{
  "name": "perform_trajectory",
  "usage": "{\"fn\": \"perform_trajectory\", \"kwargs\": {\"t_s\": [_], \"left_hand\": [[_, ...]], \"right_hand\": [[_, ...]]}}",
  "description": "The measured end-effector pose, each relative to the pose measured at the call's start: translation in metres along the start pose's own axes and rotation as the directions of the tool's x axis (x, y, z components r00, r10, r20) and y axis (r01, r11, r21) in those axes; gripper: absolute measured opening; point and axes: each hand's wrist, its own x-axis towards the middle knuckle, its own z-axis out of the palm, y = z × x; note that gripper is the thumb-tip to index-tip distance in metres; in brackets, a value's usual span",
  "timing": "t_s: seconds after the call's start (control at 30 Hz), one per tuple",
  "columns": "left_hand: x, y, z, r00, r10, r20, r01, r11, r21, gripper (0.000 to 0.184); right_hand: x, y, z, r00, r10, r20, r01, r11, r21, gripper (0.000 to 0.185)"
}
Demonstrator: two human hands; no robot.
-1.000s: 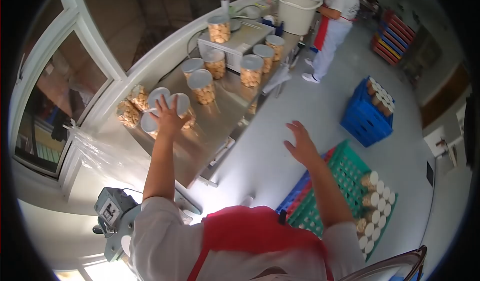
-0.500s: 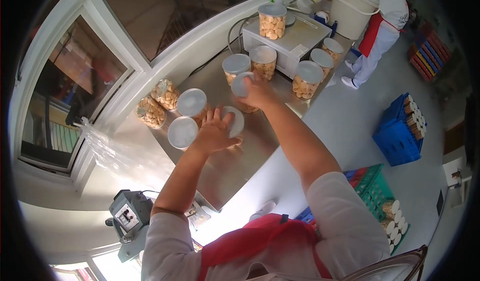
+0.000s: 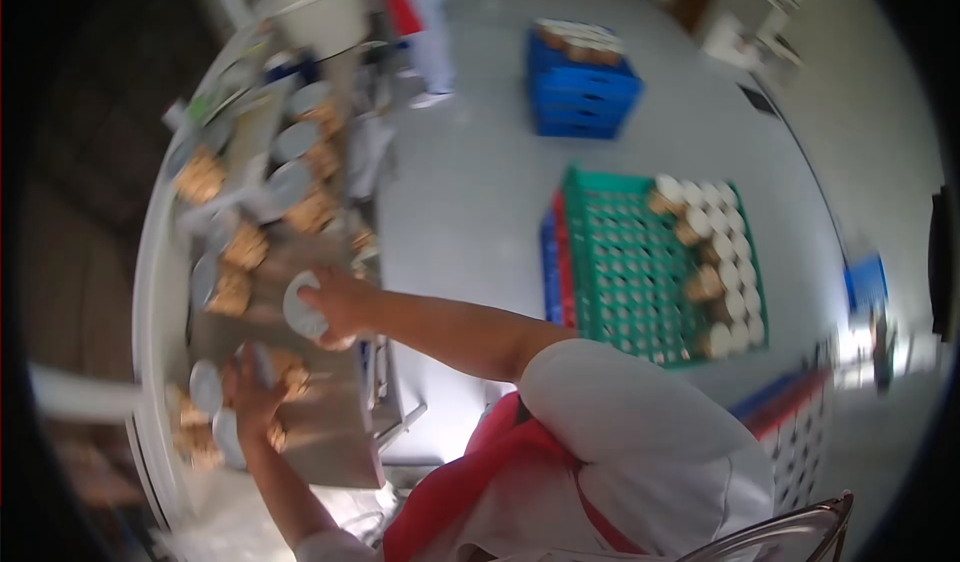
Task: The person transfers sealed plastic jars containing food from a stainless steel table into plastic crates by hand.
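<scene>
My right hand [image 3: 342,308] is closed around a clear jar with a white lid [image 3: 303,305], over the front of the steel table [image 3: 320,432]. To its left, my left hand [image 3: 254,394] has its fingers around the lidded top of another jar of round tan biscuits [image 3: 290,374]; motion blurs the fingers. Two more lidded jars flank it, one with a pale lid [image 3: 206,387] and one with its lid [image 3: 228,438] beside my wrist. Farther up the table, a pair of biscuit jars [image 3: 230,290] stands close together.
On the floor at right, a green crate [image 3: 625,272] holds rows of white-lidded jars [image 3: 722,252] along its right side. Beyond it is a blue crate stack [image 3: 585,102] with jars on top. A white bucket [image 3: 315,12] stands at the table's far end, near a person's white trousers [image 3: 430,47].
My view has swung right, bringing the green crate to the middle. My right hand has brought its jar away from the far jars towards the table's front edge. My left hand stays at its jar.
</scene>
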Motion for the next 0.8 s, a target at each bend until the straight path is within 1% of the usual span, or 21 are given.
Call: {"fn": "perform_trajectory", "kwargs": {"t_s": [0.03,0.07,0.1,0.13,0.17,0.2,0.23,0.3,0.33,0.37,0.43,0.47,0.5,0.57,0.6,0.63,0.67,0.7,0.73,0.77,0.8], "left_hand": [[-0.001,0.003,0.002,0.999,-0.042,-0.029,0.044,0.998,0.055,0.095],[-0.002,0.008,0.002,0.999,-0.029,-0.021,0.031,0.994,0.108,0.094],[-0.001,0.019,0.007,0.998,-0.047,-0.051,0.054,0.990,0.128,0.093],[0.002,0.020,0.008,1.000,0.015,-0.024,-0.012,0.991,0.132,0.093],[-0.003,0.068,-0.019,0.993,-0.037,0.108,0.025,0.994,0.105,0.094],[0.004,0.084,-0.011,0.998,0.056,0.027,-0.057,0.997,0.059,0.094],[0.009,0.109,-0.006,0.985,0.163,-0.050,-0.164,0.986,-0.010,0.094],[0.004,0.177,0.002,0.916,0.359,-0.181,-0.390,0.903,-0.183,0.095],[-0.006,0.218,0.009,0.876,0.427,-0.224,-0.476,0.841,-0.259,0.095],[-0.017,0.262,0.016,0.833,0.491,-0.254,-0.553,0.760,-0.342,0.095],[-0.049,0.352,0.035,0.751,0.601,-0.274,-0.646,0.582,-0.494,0.095],[-0.071,0.400,0.045,0.704,0.651,-0.284,-0.673,0.485,-0.558,0.096],[-0.092,0.440,0.054,0.659,0.695,-0.287,-0.684,0.395,-0.613,0.096],[-0.144,0.530,0.075,0.555,0.781,-0.285,-0.679,0.228,-0.698,0.096],[-0.171,0.573,0.083,0.511,0.813,-0.279,-0.664,0.167,-0.729,0.096],[-0.197,0.612,0.091,0.456,0.844,-0.283,-0.656,0.103,-0.748,0.096],[-0.246,0.656,0.083,0.471,0.863,-0.181,-0.625,0.181,-0.759,0.098],[-0.287,0.695,0.079,0.396,0.899,-0.189,-0.627,0.114,-0.770,0.098],[-0.319,0.726,0.076,0.325,0.925,-0.199,-0.622,0.050,-0.781,0.098],[-0.331,0.759,0.084,0.225,0.949,-0.220,-0.663,-0.016,-0.749,0.097],[-0.353,0.788,0.088,0.147,0.959,-0.243,-0.694,-0.076,-0.716,0.097]], "right_hand": [[-0.035,0.020,-0.013,0.996,0.049,-0.074,-0.045,0.997,0.055,0.073],[-0.080,0.040,-0.038,0.985,0.145,-0.090,-0.130,0.980,0.152,0.071],[-0.129,0.065,-0.057,0.948,0.269,-0.173,-0.234,0.952,0.196,0.071],[-0.182,0.092,-0.074,0.889,0.382,-0.251,-0.324,0.914,0.244,0.070],[-0.242,0.115,-0.095,0.807,0.485,-0.336,-0.400,0.868,0.293,0.070],[-0.310,0.131,-0.115,0.677,0.577,-0.456,-0.454,0.816,0.358,0.071],[-0.383,0.137,-0.132,0.522,0.645,-0.558,-0.485,0.763,0.429,0.071],[-0.532,0.127,-0.167,0.185,0.731,-0.656,-0.634,0.599,0.489,0.076],[-0.605,0.102,-0.185,0.020,0.724,-0.690,-0.624,0.548,0.557,0.075],[-0.676,0.073,-0.199,-0.136,0.699,-0.702,-0.599,0.506,0.620,0.074],[-0.827,0.039,-0.201,-0.370,0.491,-0.788,-0.725,0.377,0.576,0.074],[-0.900,0.009,-0.200,-0.411,0.352,-0.841,-0.789,0.324,0.521,0.074],[-0.957,-0.026,-0.195,-0.424,0.214,-0.880,-0.844,0.259,0.470,0.074],[-1.076,-0.085,-0.176,-0.494,-0.026,-0.869,-0.868,0.064,0.492,0.071],[-1.127,-0.114,-0.162,-0.528,-0.101,-0.843,-0.847,-0.007,0.531,0.072],[-1.174,-0.142,-0.145,-0.555,-0.173,-0.814,-0.816,-0.076,0.573,0.072],[-1.216,-0.168,-0.125,-0.566,-0.243,-0.788,-0.773,-0.175,0.609,0.073],[-1.253,-0.191,-0.104,-0.562,-0.307,-0.768,-0.722,-0.270,0.637,0.073],[-1.281,-0.213,-0.083,-0.616,-0.323,-0.718,-0.620,-0.364,0.695,0.075],[-1.305,-0.231,-0.061,-0.664,-0.344,-0.664,-0.506,-0.447,0.738,0.077],[-1.327,-0.246,-0.039,-0.714,-0.323,-0.621,-0.436,-0.490,0.755,0.078]]}}
